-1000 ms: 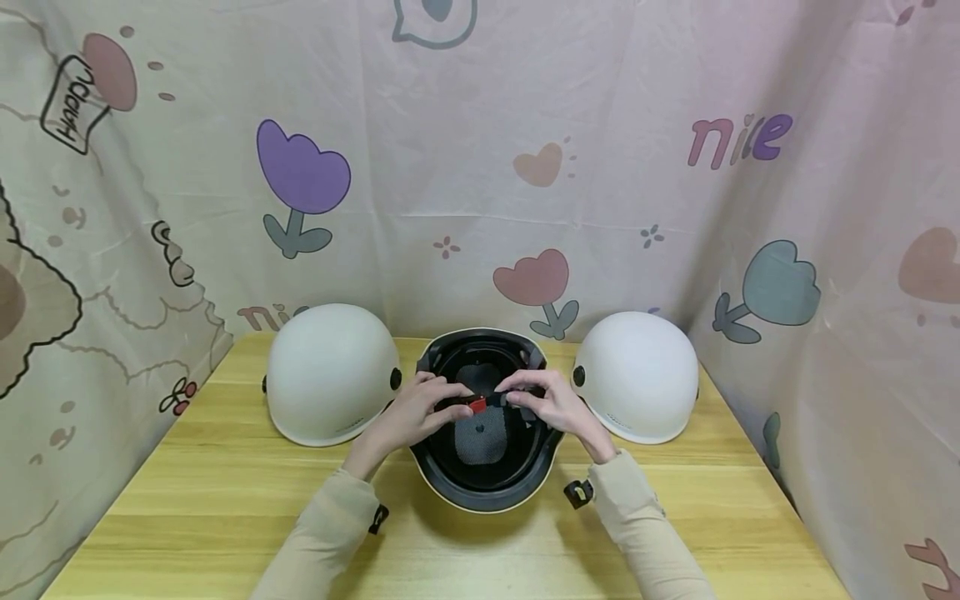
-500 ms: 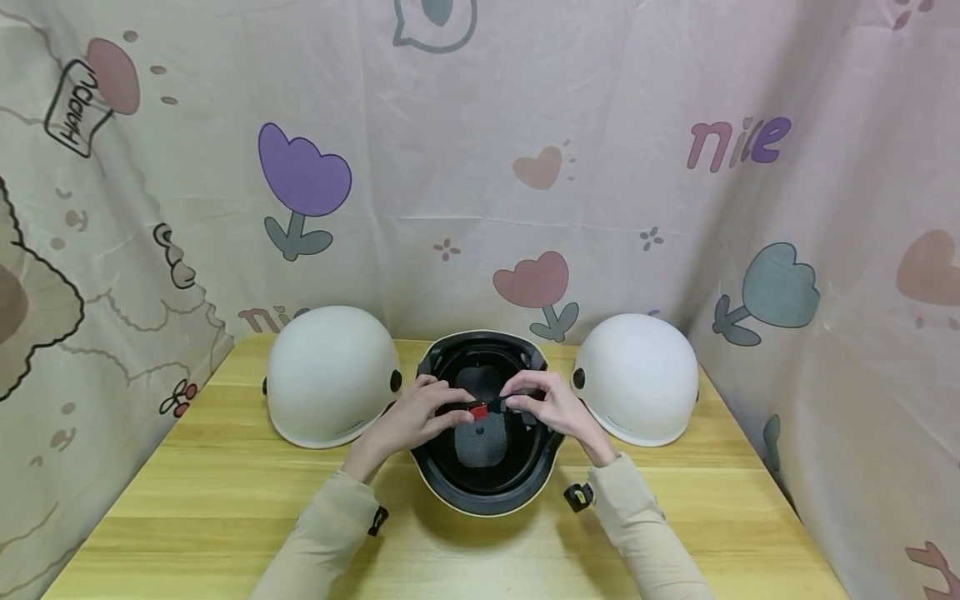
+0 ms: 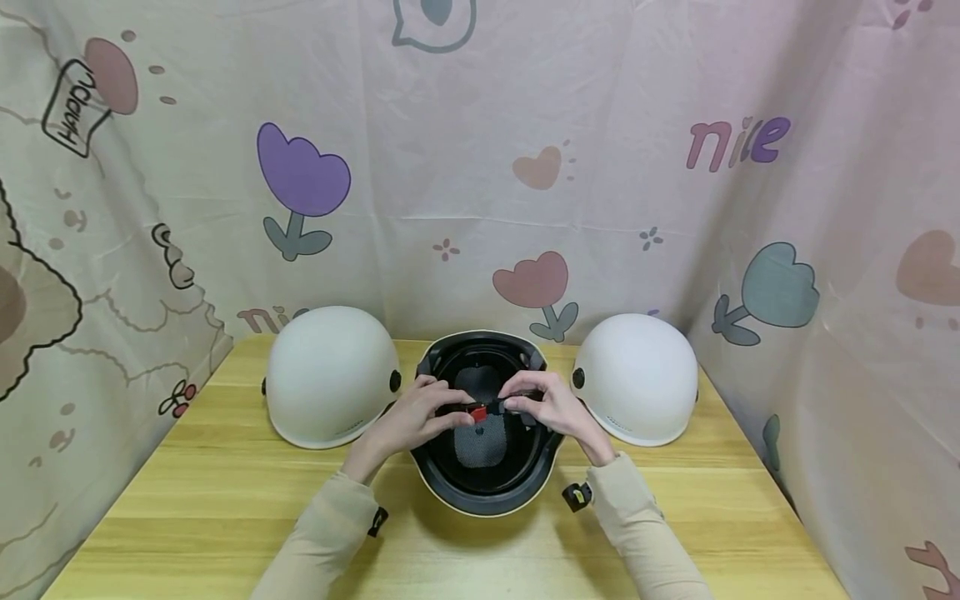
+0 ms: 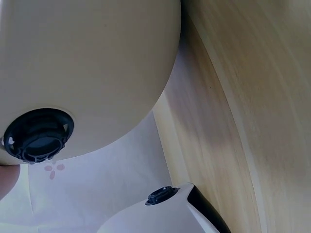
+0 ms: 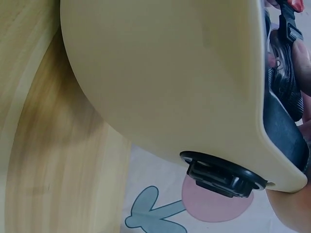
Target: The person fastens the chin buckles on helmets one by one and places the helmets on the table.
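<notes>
An upturned helmet sits mid-table in the head view, its black lined inside facing up. Above its opening, my left hand pinches the chin strap beside a red buckle piece. From the other side my right hand pinches the black strap end that meets the red piece; whether the two are locked together is too small to tell. In the right wrist view, the black strap runs past my fingers beside the pale shell. The left wrist view shows the shell but hides the buckle.
White helmets stand dome up on either side, one at left and one at right. The wooden table ends at a printed cloth behind. Black round knobs stick out from the helmet's sides.
The buckle pieces have dropped very slightly toward the helmet's near side since a second ago. Both hands keep their hold, and the helmets have stayed put.
</notes>
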Demonstrator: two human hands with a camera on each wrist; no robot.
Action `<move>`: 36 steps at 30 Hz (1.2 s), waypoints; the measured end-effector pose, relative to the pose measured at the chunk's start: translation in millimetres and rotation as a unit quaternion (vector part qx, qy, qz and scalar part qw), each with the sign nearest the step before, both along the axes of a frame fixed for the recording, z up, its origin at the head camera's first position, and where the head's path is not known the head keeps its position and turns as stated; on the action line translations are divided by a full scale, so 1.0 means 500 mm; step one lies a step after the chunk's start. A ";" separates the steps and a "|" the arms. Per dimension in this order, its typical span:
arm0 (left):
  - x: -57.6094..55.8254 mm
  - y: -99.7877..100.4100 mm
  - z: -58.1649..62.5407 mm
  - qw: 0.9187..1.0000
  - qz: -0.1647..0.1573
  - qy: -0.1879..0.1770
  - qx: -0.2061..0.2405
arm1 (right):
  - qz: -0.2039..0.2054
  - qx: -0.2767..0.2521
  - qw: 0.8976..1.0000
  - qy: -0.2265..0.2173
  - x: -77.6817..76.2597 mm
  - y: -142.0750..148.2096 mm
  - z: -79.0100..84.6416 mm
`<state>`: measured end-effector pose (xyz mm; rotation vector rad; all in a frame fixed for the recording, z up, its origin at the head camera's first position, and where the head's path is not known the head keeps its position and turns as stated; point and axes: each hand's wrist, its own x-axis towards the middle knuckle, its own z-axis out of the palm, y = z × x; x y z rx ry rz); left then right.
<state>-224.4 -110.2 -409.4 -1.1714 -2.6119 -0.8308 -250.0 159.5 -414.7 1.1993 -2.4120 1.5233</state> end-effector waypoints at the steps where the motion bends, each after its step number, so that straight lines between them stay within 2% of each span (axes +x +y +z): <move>1: 0.000 0.000 0.000 1.000 0.002 0.000 0.000 | 0.000 0.001 1.000 -0.001 0.000 0.000 0.000; 15: 0.003 0.001 0.000 1.000 -0.004 0.008 -0.002 | 0.016 0.005 0.999 -0.033 0.001 -0.002 0.004; 24: 0.002 0.002 0.001 1.000 -0.004 0.005 -0.009 | 0.020 0.010 0.999 -0.030 -0.001 0.001 0.005; 33: -0.002 -0.003 -0.001 1.000 -0.012 0.005 0.012 | 0.006 0.027 0.998 -0.062 0.004 0.003 0.013; 36: -0.001 -0.001 0.001 1.000 -0.013 0.004 0.007 | 0.006 0.027 0.998 -0.050 0.006 0.005 0.010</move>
